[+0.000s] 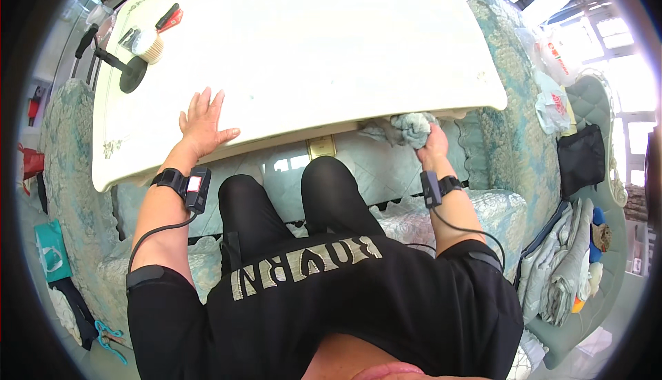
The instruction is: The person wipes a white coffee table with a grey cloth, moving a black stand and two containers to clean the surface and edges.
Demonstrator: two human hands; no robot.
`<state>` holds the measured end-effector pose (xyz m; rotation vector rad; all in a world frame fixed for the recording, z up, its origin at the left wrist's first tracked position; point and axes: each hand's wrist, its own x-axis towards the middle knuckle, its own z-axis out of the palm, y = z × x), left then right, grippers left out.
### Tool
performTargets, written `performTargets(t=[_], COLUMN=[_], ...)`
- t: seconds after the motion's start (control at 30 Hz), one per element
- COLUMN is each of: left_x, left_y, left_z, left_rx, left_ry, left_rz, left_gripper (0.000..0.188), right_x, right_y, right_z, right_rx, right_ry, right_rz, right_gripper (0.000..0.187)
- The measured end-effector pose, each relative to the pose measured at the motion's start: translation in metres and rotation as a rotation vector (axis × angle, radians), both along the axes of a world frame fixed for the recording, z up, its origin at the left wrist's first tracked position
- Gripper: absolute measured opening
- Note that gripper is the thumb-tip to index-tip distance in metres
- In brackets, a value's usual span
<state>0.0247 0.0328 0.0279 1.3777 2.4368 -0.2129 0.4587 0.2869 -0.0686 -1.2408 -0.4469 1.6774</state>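
My left hand (201,126) rests on the white table (310,49) near its front edge, fingers spread and holding nothing. At the front edge on the right, my right hand (433,144) grips a crumpled grey-blue cloth (412,129). The cloth bunches against the table's rim, and part of it hangs just below the top. Some of the right fingers are hidden by the cloth.
A black stand (132,75), a round container of toothpicks (148,46) and a red item (172,20) with a black one sit at the table's far left. Patterned sofas (517,104) flank the table. Folded quilts (565,259) lie on a chair at right.
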Motion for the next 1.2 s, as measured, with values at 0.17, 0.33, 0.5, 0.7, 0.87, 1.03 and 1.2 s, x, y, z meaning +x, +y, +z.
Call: performTargets(t=[0.17,0.33,0.5,0.7,0.87,1.03,1.2], left_x=[0.009,0.031,-0.009,-0.036,-0.010,0.015,0.041], left_y=[-0.011,-0.031,-0.108,-0.205,-0.265,-0.288,-0.283], left_z=[-0.003,0.003,-0.019,-0.062,-0.069,-0.094,-0.096], left_rx=[0.102,0.185,0.660,0.722,0.540,0.686,0.698], left_ry=[-0.007,-0.103,-0.331,-0.670,-0.493,-0.579,-0.618], left_rz=[0.052,0.002,-0.018,0.561,0.666,0.860,0.838], left_gripper=[0.091,0.069,0.046,0.049,0.051,0.051,0.052], right_x=[-0.017,-0.022,0.023,0.041,0.016,-0.032,-0.060], right_y=[-0.037,-0.057,-0.046,0.026,0.032,0.029,0.017], right_z=[0.013,-0.005,0.013,0.126,0.222,0.195,0.109], right_rx=[0.040,0.065,0.095,0.343,0.515,0.411,0.355], right_ry=[-0.111,-0.767,-0.595,-0.093,0.223,0.205,-1.055], right_rz=[0.306,0.683,0.440,0.246,0.366,0.284,0.407], right_gripper=[0.027,0.025,0.023,0.021,0.032,0.034,0.074])
